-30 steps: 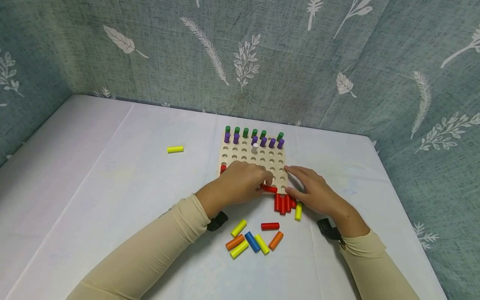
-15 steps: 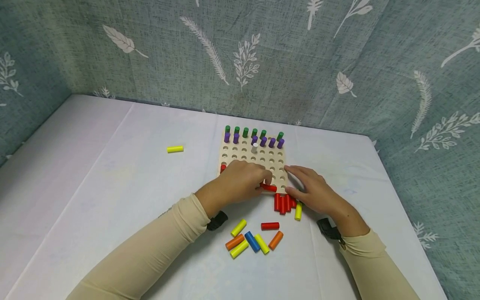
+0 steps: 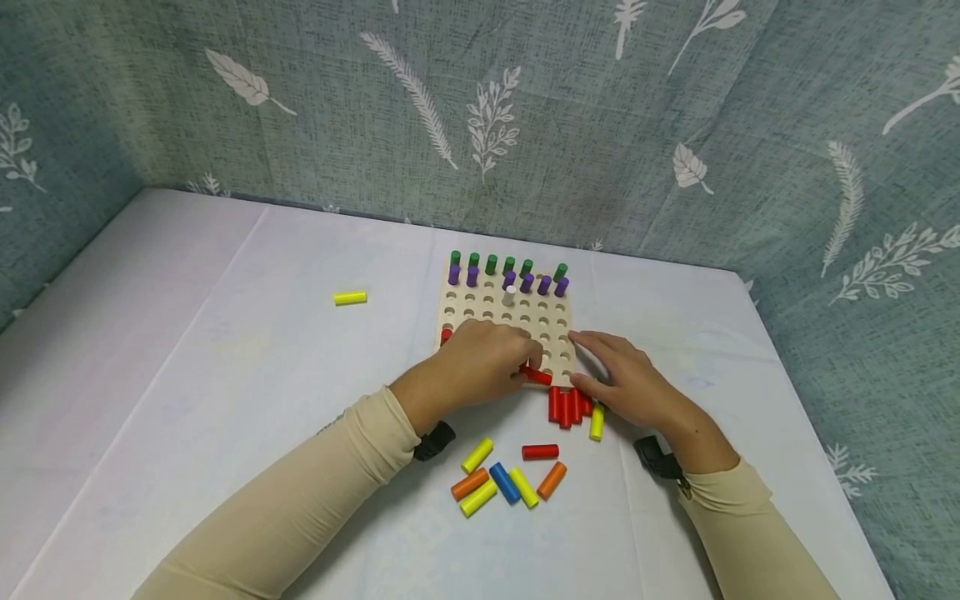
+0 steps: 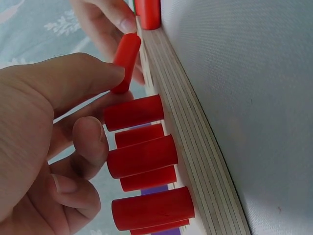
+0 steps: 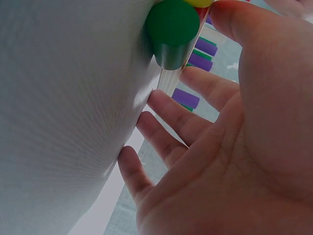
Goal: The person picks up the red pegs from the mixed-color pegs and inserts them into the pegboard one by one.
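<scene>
Seven loose pegs lie nearest, on the table [image 3: 262, 433] well before the board [image 3: 552, 331]: three yellow pegs [image 3: 478, 498], two orange pegs [image 3: 552, 482], one blue peg [image 3: 504, 483] and one red peg [image 3: 540, 452]. Just beside the board's near end lie four red pegs [image 3: 566, 411], a yellow peg [image 3: 597, 423] and a green peg [image 5: 172, 29]. At least six red pegs [image 4: 142, 156] stand in its near part; past its middle, one white peg [image 3: 510, 297]; well left of it, a lone yellow peg [image 3: 350, 297]; toward its far edge, six purple pegs [image 3: 527, 284], then six green pegs [image 3: 491, 266]. The left hand [image 3: 483, 362], over the board's near edge, pinches a tilted red peg [image 4: 129, 56] between thumb and finger, other fingers curled. The right hand [image 3: 633, 379], fingers spread, touches its right edge. Since a second ago the held peg has shifted slightly; both hands and the other pegs look unchanged.
</scene>
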A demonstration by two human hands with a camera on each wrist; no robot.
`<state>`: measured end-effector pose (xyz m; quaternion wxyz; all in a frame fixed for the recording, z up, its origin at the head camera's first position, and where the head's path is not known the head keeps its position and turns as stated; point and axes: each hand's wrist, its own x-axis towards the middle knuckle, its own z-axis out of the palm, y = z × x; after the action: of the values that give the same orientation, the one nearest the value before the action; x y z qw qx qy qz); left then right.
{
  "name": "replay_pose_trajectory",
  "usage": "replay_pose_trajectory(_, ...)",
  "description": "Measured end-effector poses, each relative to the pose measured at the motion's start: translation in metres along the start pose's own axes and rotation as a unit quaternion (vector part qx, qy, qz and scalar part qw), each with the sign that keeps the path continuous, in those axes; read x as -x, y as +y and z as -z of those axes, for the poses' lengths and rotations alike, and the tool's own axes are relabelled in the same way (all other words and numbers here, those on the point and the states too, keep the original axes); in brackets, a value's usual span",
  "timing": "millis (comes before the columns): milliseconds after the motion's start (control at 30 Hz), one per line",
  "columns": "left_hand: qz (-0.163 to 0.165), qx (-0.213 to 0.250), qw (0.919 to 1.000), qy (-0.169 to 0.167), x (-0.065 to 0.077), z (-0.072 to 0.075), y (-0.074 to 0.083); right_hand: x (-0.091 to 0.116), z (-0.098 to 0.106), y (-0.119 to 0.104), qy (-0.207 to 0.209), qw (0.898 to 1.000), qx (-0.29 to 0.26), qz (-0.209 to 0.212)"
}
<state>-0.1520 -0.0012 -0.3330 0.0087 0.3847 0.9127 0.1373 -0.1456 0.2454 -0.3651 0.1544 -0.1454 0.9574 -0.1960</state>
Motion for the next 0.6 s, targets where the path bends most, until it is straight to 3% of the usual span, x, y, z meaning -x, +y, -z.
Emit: replay_pose_trajectory(600,0.0,-0.013,0.9998,0.012,0.0002,0.0007,-0.0002,-0.0004,-0.0023,0.0009,-0.002,1.0,-0.002,-0.008)
